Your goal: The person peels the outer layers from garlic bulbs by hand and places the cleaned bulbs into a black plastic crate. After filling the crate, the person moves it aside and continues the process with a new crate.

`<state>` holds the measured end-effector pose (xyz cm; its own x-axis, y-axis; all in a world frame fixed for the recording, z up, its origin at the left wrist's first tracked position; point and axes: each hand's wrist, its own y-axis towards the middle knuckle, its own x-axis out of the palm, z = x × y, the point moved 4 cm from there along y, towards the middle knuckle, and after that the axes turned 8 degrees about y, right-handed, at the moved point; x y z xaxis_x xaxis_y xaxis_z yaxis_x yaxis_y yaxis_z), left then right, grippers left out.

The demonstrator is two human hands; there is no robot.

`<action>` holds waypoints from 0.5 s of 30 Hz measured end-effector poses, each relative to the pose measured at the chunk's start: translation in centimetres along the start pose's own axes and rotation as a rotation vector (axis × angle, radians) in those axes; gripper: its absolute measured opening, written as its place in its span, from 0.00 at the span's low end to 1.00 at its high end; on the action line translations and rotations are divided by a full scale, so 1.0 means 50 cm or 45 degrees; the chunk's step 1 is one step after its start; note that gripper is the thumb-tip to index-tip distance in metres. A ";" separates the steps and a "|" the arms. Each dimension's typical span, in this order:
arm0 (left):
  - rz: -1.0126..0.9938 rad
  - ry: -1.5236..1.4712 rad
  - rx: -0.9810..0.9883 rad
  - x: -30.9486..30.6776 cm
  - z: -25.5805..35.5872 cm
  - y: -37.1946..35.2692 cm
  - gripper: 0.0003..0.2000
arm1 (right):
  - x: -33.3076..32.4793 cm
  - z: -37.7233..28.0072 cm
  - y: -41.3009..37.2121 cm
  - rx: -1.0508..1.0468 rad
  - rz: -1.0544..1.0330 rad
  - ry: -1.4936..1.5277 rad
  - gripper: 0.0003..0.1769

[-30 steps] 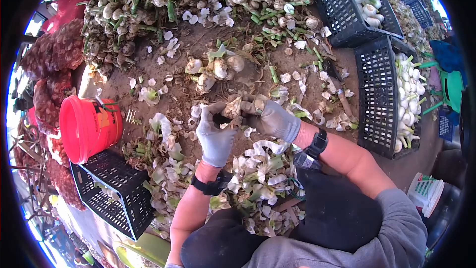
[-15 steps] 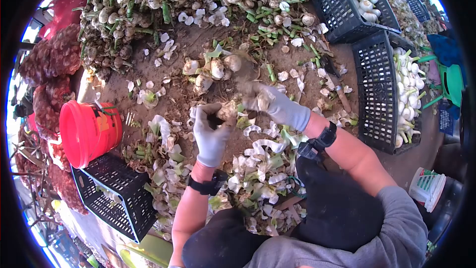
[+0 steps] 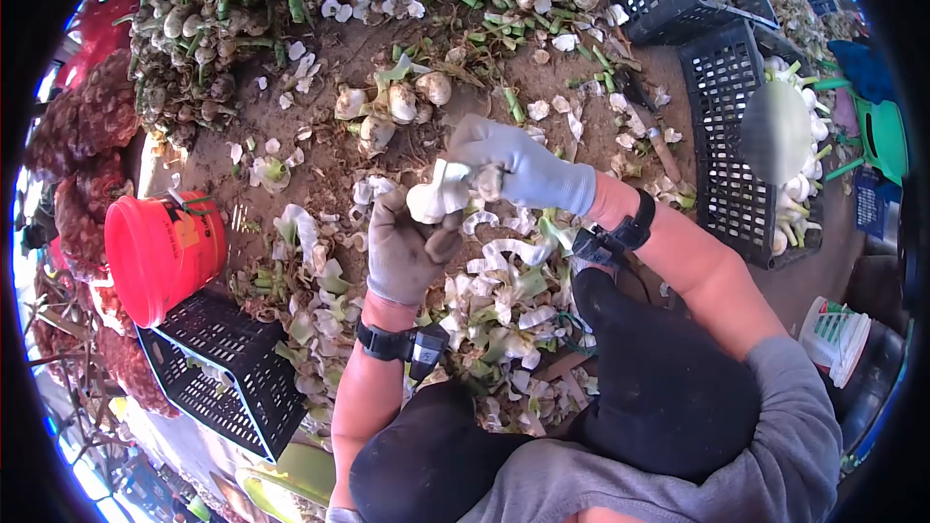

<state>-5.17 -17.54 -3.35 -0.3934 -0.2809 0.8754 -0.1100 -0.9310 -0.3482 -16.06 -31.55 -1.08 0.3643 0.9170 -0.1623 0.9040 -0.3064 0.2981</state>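
Note:
My left hand (image 3: 407,250), in a soiled grey glove, cups a whitish garlic bulb (image 3: 432,199) between thumb and fingers. Against the bulb's upper right side, the closed fingers of my gloved right hand (image 3: 523,169) pinch its pale outer skin (image 3: 453,174). Just beyond my hands, a few unpeeled garlic bulbs (image 3: 401,103) lie grouped on the dirt-covered ground. Loose peelings (image 3: 504,295) are strewn below my hands and between my knees.
A heap of stemmed garlic (image 3: 228,19) fills the far left. At left stand a red bucket (image 3: 145,261) and a black crate (image 3: 228,378). On the right, another crate (image 3: 717,126) holds cleaned garlic; a blurred oval covers part of it. A wooden-handled tool (image 3: 666,155) lies nearby.
The bulb in my left hand has turned from brownish to mostly white. My right hand has moved in against it, and the view has shifted slightly.

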 end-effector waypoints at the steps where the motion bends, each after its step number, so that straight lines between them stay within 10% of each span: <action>1: 0.172 0.059 0.072 0.000 -0.003 -0.002 0.19 | 0.006 -0.011 -0.004 -0.060 0.065 -0.010 0.15; 3: 0.674 0.122 0.126 0.031 -0.006 -0.009 0.20 | 0.013 -0.010 -0.012 0.115 0.000 0.065 0.16; 6: 0.316 0.674 0.305 0.027 -0.008 -0.007 0.18 | 0.027 0.035 -0.030 0.483 -0.077 -0.027 0.20; 8: 0.559 1.697 0.679 0.035 0.000 -0.011 0.31 | 0.051 0.045 -0.042 0.616 0.290 0.831 0.15; 13: 0.580 2.179 0.677 0.022 -0.001 -0.033 0.32 | 0.057 0.037 -0.050 0.280 -0.085 0.372 0.18; 15: 0.626 2.437 0.847 0.079 0.004 -0.042 0.33 | 0.057 -0.005 -0.054 0.671 0.094 0.500 0.19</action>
<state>-6.31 -16.74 0.90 -0.5641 -0.3418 -0.7517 0.3728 -0.9177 0.1375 -17.49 -28.02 -2.08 0.4108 0.8832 0.2261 0.9047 -0.3642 -0.2213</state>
